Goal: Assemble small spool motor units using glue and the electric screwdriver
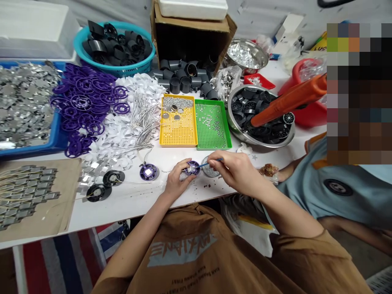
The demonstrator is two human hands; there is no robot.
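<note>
On the crowded table (137, 200) the left hand (177, 180) pinches a purple disc (192, 167); the blue pick (211, 163) gripped in the right hand (235, 170) could slip, scattering what look like beads (210, 172).

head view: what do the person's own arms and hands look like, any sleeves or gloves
The left hand and right hand are bare: no gloves, rings or watch show. The forearms are uncovered too. Short sleeves of a brown T-shirt with pale grey-blue printed lettering cover the upper arms.
</note>
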